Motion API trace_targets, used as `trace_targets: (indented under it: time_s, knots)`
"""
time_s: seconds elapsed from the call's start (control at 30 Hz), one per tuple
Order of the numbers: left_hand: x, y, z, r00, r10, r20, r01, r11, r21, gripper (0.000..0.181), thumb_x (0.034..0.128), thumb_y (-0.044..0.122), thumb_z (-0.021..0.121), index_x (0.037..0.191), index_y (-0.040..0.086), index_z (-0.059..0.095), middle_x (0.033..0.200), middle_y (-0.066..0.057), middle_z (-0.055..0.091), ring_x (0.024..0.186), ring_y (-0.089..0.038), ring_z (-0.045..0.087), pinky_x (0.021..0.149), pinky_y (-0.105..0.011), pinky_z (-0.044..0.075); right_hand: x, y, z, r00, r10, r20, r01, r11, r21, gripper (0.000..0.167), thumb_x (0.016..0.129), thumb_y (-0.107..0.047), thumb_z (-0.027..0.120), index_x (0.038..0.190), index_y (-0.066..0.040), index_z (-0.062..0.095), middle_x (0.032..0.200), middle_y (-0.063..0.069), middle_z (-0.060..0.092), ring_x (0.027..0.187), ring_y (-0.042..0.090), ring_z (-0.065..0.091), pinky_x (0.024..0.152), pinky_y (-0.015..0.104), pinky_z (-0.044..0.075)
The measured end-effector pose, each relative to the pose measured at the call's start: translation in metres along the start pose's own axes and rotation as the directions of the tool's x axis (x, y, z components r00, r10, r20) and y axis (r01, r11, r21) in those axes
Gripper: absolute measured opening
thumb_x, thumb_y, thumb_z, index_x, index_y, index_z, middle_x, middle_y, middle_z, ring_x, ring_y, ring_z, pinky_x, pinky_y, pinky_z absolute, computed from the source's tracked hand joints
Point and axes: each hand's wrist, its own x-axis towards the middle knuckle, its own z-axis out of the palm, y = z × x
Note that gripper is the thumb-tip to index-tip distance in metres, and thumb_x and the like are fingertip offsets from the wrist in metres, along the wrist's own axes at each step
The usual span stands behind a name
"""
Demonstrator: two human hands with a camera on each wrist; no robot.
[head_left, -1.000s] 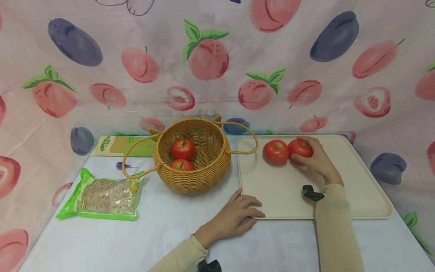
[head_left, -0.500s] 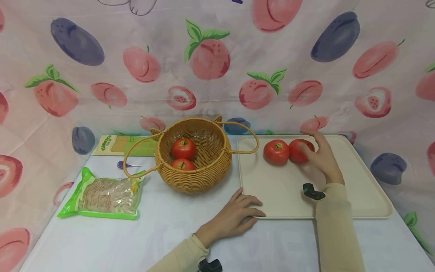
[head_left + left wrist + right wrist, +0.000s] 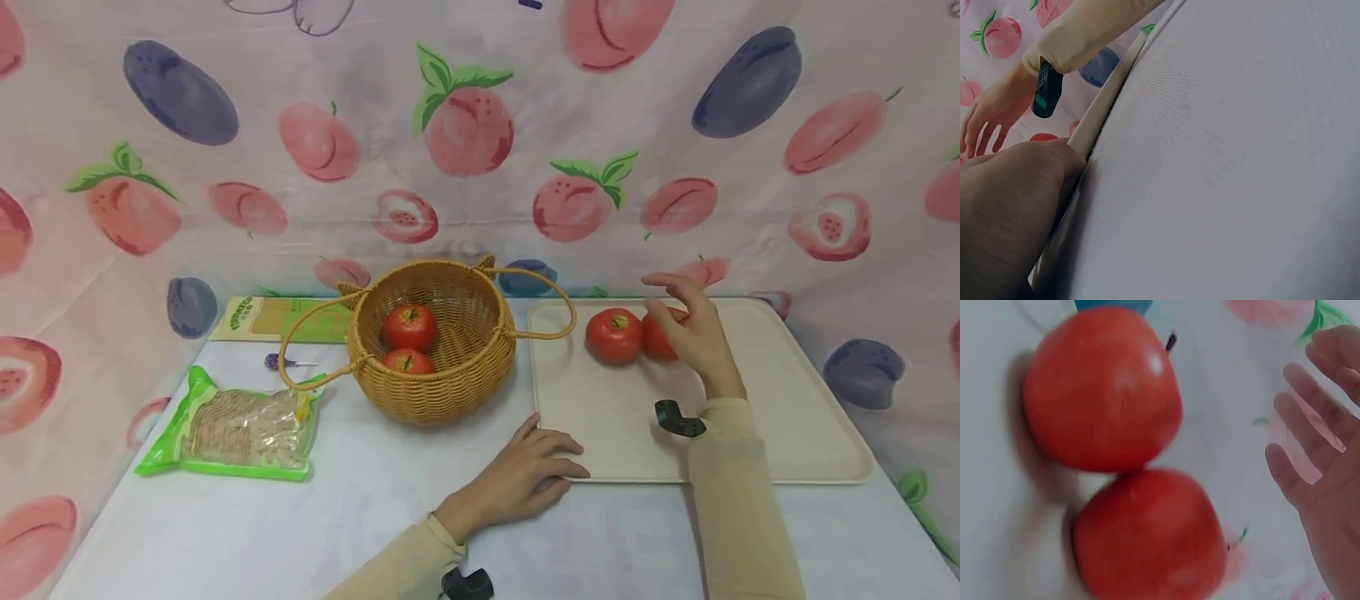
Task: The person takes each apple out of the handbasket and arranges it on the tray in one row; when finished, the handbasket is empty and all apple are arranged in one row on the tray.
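Note:
Two red apples touch side by side on the cream tray: a left apple and a right apple. Over the right one hovers my right hand, thumb and fingers spread apart with nothing between them, partly covering it. The right wrist view shows both apples and the right hand clear of them. My left hand rests on the tray's front left corner with relaxed fingers over the rim; the left wrist view has this hand against the tray edge.
Left of the tray stands a wicker basket with two apples inside and handles folded outward. Further left lie a bag of sliced bread, a purple-wrapped lollipop and a green-and-yellow flat packet. A fruit-print cloth hangs behind.
My right hand has let go of the right apple, spread its fingers and lifted off. The apples on the tray have stayed together, and the left hand keeps its place.

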Motion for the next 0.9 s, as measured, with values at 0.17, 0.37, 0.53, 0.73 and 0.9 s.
trace_targets:
  time_s: [0.17,0.37,0.53,0.73,0.9]
  knots:
    - [0.003,-0.002,0.000,1.000,-0.003,0.007,0.003,1.000,0.017,0.024,0.0947,0.027,0.054,0.116,0.032,0.065,0.129,0.008,0.054,0.127,-0.009,0.044,0.116,-0.052,0.020,0.007,-0.011,0.011,0.998,-0.038,0.045,0.039,0.999,-0.002,0.030,0.090,-0.004,0.060,0.120,0.000,0.058,0.121,0.016,0.057,0.113,-0.002,0.047,0.103,0.018,0.036]
    - [0.002,-0.001,-0.002,1.000,-0.008,0.018,0.008,1.000,0.020,0.024,0.0943,0.027,0.054,0.115,0.032,0.065,0.129,0.009,0.054,0.127,-0.009,0.044,0.116,-0.052,0.020,0.014,-0.016,0.027,0.976,-0.201,0.078,0.191,0.974,0.120,0.029,0.085,0.010,0.060,0.113,0.010,0.057,0.113,0.024,0.057,0.110,0.018,0.054,0.102,0.026,0.043]
    - [0.001,0.000,-0.003,1.000,-0.003,0.018,0.002,1.000,0.026,0.025,0.0945,0.027,0.054,0.116,0.032,0.065,0.129,0.008,0.054,0.127,-0.009,0.043,0.116,-0.053,0.021,0.018,-0.020,0.037,0.963,-0.241,0.121,0.223,0.964,0.145,0.030,0.083,0.011,0.061,0.113,0.010,0.058,0.112,0.022,0.058,0.109,0.017,0.054,0.098,0.014,0.043]
    - [0.001,0.000,-0.002,1.000,-0.006,0.018,0.005,1.000,0.012,0.025,0.0951,0.027,0.053,0.116,0.032,0.065,0.129,0.009,0.054,0.127,-0.009,0.043,0.116,-0.053,0.021,0.027,-0.022,0.051,0.945,-0.256,0.205,0.244,0.966,0.083,0.032,0.081,0.007,0.066,0.113,0.003,0.061,0.113,0.016,0.061,0.107,0.021,0.056,0.097,0.032,0.048]
    - [0.001,0.001,-0.003,1.000,-0.003,0.022,0.002,1.000,0.012,0.025,0.0952,0.027,0.053,0.116,0.032,0.065,0.129,0.008,0.054,0.127,-0.010,0.044,0.116,-0.053,0.021,0.039,-0.019,0.067,0.911,-0.273,0.310,0.272,0.961,0.046,0.035,0.082,-0.002,0.070,0.115,-0.009,0.062,0.115,0.006,0.061,0.107,0.017,0.056,0.094,0.041,0.049]
